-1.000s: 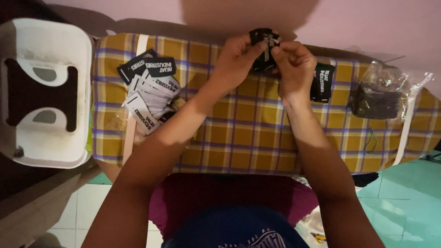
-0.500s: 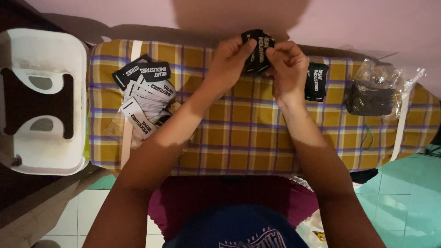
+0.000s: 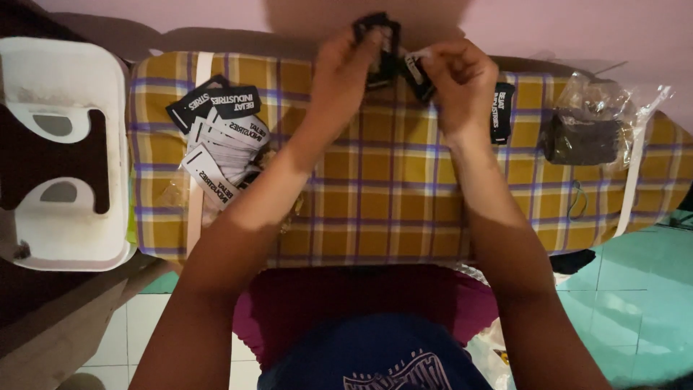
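Observation:
Both my hands are raised over the far edge of a yellow checked board (image 3: 375, 188). My left hand (image 3: 345, 72) pinches a small black tag (image 3: 379, 40) from the left. My right hand (image 3: 462, 79) grips the same black piece from the right, fingers curled around a dark strip with a white end. A pile of black and white printed tags (image 3: 220, 141) lies on the board to the left of my left arm. One more black tag (image 3: 502, 112) lies flat just right of my right wrist.
A clear plastic bag (image 3: 599, 123) holding dark items rests at the board's right end. A white plastic stool (image 3: 61, 152) stands to the left. Pink wall is behind the board; tiled floor shows below at the right and left.
My hands have lifted the black tag a little further toward the wall. The view has shifted so the board sits lower in the picture.

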